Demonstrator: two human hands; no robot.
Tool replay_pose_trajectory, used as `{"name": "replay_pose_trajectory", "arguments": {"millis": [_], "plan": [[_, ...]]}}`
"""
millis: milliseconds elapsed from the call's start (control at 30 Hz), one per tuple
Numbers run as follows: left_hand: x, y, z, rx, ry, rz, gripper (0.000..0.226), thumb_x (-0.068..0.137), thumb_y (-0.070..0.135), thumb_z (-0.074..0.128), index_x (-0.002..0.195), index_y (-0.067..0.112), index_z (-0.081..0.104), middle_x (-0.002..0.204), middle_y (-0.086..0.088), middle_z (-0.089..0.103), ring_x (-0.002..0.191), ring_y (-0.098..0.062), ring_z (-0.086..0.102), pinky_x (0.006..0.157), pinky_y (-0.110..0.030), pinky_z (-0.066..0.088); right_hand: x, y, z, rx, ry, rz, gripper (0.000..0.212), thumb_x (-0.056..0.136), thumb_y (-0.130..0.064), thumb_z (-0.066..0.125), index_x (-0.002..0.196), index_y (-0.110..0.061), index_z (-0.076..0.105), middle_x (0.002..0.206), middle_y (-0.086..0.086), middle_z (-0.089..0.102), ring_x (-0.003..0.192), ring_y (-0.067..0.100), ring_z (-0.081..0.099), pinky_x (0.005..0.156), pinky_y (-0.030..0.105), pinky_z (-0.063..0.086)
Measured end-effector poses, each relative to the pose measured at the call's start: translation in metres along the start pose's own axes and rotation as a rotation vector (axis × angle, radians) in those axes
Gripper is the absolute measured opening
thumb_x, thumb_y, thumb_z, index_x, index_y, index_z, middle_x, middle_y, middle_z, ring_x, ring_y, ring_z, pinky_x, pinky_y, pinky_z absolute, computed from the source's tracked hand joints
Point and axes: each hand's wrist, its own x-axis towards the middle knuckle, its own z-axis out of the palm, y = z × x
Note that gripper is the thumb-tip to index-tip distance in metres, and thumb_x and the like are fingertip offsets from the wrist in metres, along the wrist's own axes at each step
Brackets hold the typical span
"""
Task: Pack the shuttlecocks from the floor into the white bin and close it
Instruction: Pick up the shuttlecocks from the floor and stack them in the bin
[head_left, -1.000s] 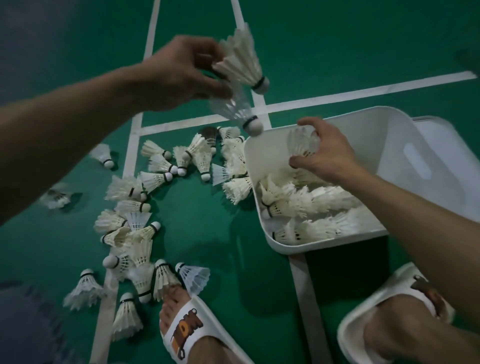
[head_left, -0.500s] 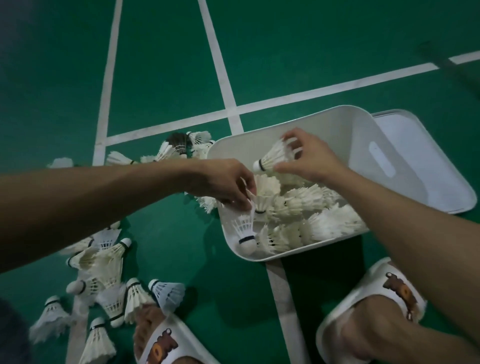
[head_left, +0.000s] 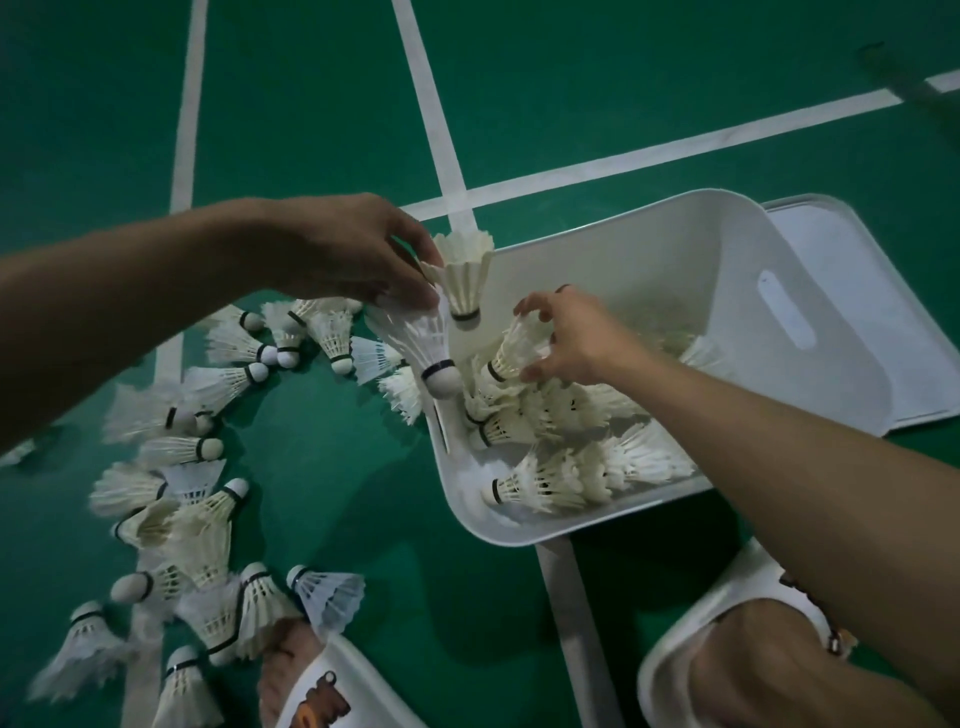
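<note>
The white bin (head_left: 675, 249) sits on the green floor, holding several white shuttlecocks (head_left: 571, 467). My left hand (head_left: 353, 254) hovers over the bin's far left corner and pinches two shuttlecocks by their feathers. One shuttlecock (head_left: 465, 275) hangs over the rim and the other (head_left: 423, 345) just outside it. My right hand (head_left: 576, 338) is inside the bin, fingers curled round one shuttlecock (head_left: 514, 348) above the pile. Several more shuttlecocks (head_left: 197, 519) lie scattered on the floor to the left.
The bin's white lid (head_left: 857, 291) lies flat on the floor behind the bin at the right. My feet in white sandals are at the bottom, the left one (head_left: 311, 691) touching floor shuttlecocks, the right one (head_left: 737, 649) below the bin. White court lines cross the floor.
My left hand came down from high above the floor to the bin's left side and now holds two shuttlecocks at its far left corner. My right hand stayed in the bin holding one.
</note>
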Motion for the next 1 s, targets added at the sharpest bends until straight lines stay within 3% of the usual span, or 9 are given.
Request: {"name": "replay_pose_trajectory", "arguments": {"millis": [100, 200, 400, 533, 667, 800, 900, 1000], "plan": [[-0.005, -0.004, -0.006, -0.034, 0.006, 0.015, 0.034, 0.069, 0.006, 0.068, 0.103, 0.005, 0.060, 0.089, -0.011, 0.073, 0.072, -0.016, 0.070, 0.060, -0.021, 0.056, 0.000, -0.002, 0.002, -0.002, -0.077, -0.003, 0.080, 0.067, -0.034, 0.086, 0.137, -0.028, 0.049, 0.132, 0.004, 0.053, 0.111, 0.023, 0.058, 0.091, 0.034, 0.051], [-0.010, -0.012, -0.010, -0.048, 0.014, 0.016, 0.035, 0.069, 0.006, 0.068, 0.103, 0.006, 0.060, 0.088, -0.010, 0.074, 0.072, -0.016, 0.070, 0.060, -0.020, 0.055, -0.002, -0.002, -0.001, -0.038, -0.137, -0.016, 0.079, 0.070, -0.030, 0.085, 0.139, -0.026, 0.047, 0.134, 0.003, 0.055, 0.111, 0.022, 0.058, 0.090, 0.032, 0.048], [-0.018, -0.026, -0.007, 0.044, 0.006, 0.036, 0.023, 0.081, 0.003, 0.066, 0.102, 0.010, 0.061, 0.090, -0.007, 0.074, 0.071, -0.014, 0.070, 0.059, -0.018, 0.054, 0.000, 0.002, 0.012, -0.110, -0.078, -0.010, 0.078, 0.069, -0.025, 0.085, 0.139, -0.021, 0.049, 0.132, 0.007, 0.056, 0.113, 0.025, 0.058, 0.099, 0.037, 0.047], [-0.021, -0.029, -0.005, 0.049, -0.012, 0.047, 0.023, 0.079, 0.003, 0.067, 0.101, 0.010, 0.062, 0.088, -0.006, 0.074, 0.071, -0.014, 0.070, 0.059, -0.018, 0.054, -0.001, 0.006, 0.015, -0.091, -0.053, -0.006, 0.082, 0.066, -0.028, 0.087, 0.139, -0.021, 0.050, 0.127, 0.007, 0.061, 0.106, 0.024, 0.061, 0.095, 0.034, 0.049], [-0.021, -0.026, -0.004, 0.089, -0.027, 0.073, 0.024, 0.080, 0.006, 0.068, 0.103, 0.012, 0.063, 0.091, -0.005, 0.074, 0.075, -0.015, 0.071, 0.064, -0.021, 0.056, -0.006, 0.005, 0.006, -0.068, -0.100, -0.025, 0.098, 0.061, -0.037, 0.087, 0.145, -0.029, 0.039, 0.131, 0.005, 0.057, 0.106, 0.022, 0.060, 0.092, 0.038, 0.053], [-0.017, -0.014, 0.002, 0.207, -0.027, 0.124, 0.026, 0.079, 0.009, 0.070, 0.104, 0.014, 0.064, 0.095, -0.002, 0.073, 0.077, -0.012, 0.070, 0.066, -0.020, 0.055, -0.016, -0.003, -0.025, 0.173, -0.056, -0.008, 0.092, 0.060, -0.028, 0.086, 0.141, -0.030, 0.043, 0.132, 0.003, 0.053, 0.102, 0.018, 0.058, 0.084, 0.032, 0.055], [-0.012, 0.002, 0.011, 0.293, -0.027, 0.162, 0.029, 0.080, 0.009, 0.071, 0.107, 0.013, 0.064, 0.099, -0.001, 0.071, 0.073, -0.007, 0.068, 0.057, -0.014, 0.051, -0.030, -0.019, -0.054, 0.300, 0.001, -0.116, 0.094, 0.052, -0.033, 0.085, 0.138, -0.032, 0.047, 0.125, -0.003, 0.055, 0.104, 0.012, 0.059, 0.093, 0.038, 0.053], [-0.007, 0.019, 0.023, 0.393, -0.042, 0.191, 0.031, 0.081, 0.010, 0.071, 0.111, 0.013, 0.062, 0.100, 0.001, 0.070, 0.072, -0.006, 0.066, 0.052, -0.011, 0.048, -0.042, -0.037, -0.069, 0.303, -0.034, -0.219, 0.100, 0.048, -0.033, 0.084, 0.139, -0.038, 0.043, 0.136, -0.004, 0.049, 0.115, 0.011, 0.052, 0.096, 0.036, 0.051]]}}
